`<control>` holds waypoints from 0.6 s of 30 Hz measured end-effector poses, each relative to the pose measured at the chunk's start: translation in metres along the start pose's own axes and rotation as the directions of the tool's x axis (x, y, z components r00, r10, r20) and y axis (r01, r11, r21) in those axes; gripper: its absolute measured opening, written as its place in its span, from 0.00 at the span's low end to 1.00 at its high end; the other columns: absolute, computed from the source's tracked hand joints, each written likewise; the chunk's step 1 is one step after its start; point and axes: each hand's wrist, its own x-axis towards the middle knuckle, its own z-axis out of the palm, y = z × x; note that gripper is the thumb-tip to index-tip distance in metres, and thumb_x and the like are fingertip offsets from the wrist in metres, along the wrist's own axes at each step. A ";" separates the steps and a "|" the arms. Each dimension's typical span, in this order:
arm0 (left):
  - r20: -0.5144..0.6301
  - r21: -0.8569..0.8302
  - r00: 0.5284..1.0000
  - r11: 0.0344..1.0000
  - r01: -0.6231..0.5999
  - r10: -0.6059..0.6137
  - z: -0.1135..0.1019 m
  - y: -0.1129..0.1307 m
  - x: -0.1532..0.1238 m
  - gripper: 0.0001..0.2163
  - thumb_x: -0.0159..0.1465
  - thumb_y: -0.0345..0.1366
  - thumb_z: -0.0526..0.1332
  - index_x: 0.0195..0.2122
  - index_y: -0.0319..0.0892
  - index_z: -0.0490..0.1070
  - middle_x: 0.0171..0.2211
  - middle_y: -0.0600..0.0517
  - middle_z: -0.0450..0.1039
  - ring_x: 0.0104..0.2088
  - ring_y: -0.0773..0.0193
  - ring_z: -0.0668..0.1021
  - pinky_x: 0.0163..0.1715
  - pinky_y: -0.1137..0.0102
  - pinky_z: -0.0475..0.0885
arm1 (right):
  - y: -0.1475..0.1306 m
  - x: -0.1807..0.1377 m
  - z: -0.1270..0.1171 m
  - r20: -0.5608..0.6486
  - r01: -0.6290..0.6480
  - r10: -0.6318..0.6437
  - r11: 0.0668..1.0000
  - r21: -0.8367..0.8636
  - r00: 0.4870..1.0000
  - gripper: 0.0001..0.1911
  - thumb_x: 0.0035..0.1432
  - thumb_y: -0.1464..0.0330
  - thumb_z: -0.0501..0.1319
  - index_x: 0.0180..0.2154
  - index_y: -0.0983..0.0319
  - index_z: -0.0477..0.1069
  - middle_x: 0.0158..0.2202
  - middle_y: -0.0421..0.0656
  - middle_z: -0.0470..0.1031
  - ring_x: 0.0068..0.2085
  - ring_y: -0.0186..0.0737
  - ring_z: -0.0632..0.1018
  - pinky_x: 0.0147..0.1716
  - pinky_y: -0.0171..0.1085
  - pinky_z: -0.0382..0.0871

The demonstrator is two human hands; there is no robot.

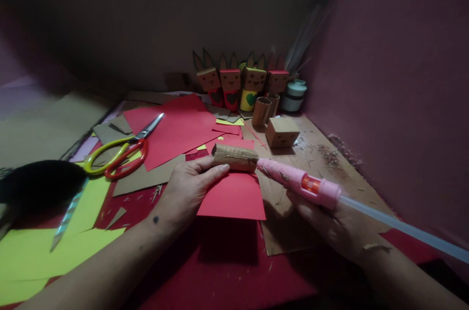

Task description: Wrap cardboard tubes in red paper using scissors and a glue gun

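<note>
My left hand (190, 185) is closed on a brown cardboard tube (235, 157), which lies sideways across a piece of red paper (234, 197). The thumb presses on the tube's left part. In my right hand (326, 222) is a pink hot glue gun (286, 176), its fingers wrapped round the underside. The gun's tip points left and meets or nearly meets the tube's right end; I cannot tell which. A long clear glue stick (399, 224) sticks out of the back of the gun.
Scissors (126, 151) lie on a large red sheet (176, 129), near yellow paper (58, 251) and a pencil (69, 215). Behind stand several rabbit-eared cardboard figures (230, 80), upright tubes (261, 112), a cardboard box with a face (282, 133) and a lidded jar (294, 95). A wall (395, 71) bounds the right.
</note>
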 end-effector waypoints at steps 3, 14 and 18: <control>-0.012 0.000 1.000 1.000 0.008 -0.008 -0.001 0.000 -0.001 0.13 0.61 0.38 0.66 0.47 0.51 0.79 0.44 0.53 0.82 0.45 0.56 0.81 0.42 0.71 0.77 | -0.002 0.000 0.001 -0.016 -0.020 0.020 1.000 0.017 1.000 0.24 0.66 0.69 0.54 0.62 0.52 0.64 0.62 0.42 0.67 0.63 0.51 0.67 0.63 0.50 0.60; -0.063 0.105 0.997 0.994 -0.028 0.035 -0.003 0.003 -0.001 0.14 0.61 0.42 0.65 0.49 0.55 0.77 0.48 0.56 0.80 0.45 0.56 0.81 0.45 0.68 0.76 | 0.001 0.000 -0.001 0.010 -0.016 0.015 0.999 0.034 1.000 0.25 0.65 0.70 0.54 0.63 0.50 0.62 0.64 0.38 0.65 0.65 0.47 0.64 0.66 0.48 0.53; -0.050 0.115 0.998 0.993 -0.035 0.041 -0.005 0.002 -0.002 0.14 0.62 0.42 0.65 0.49 0.54 0.77 0.46 0.55 0.81 0.47 0.55 0.81 0.46 0.67 0.76 | 0.000 -0.001 0.000 -0.031 -0.042 0.043 0.998 0.041 0.999 0.24 0.64 0.68 0.55 0.61 0.51 0.65 0.63 0.38 0.67 0.64 0.49 0.66 0.66 0.50 0.53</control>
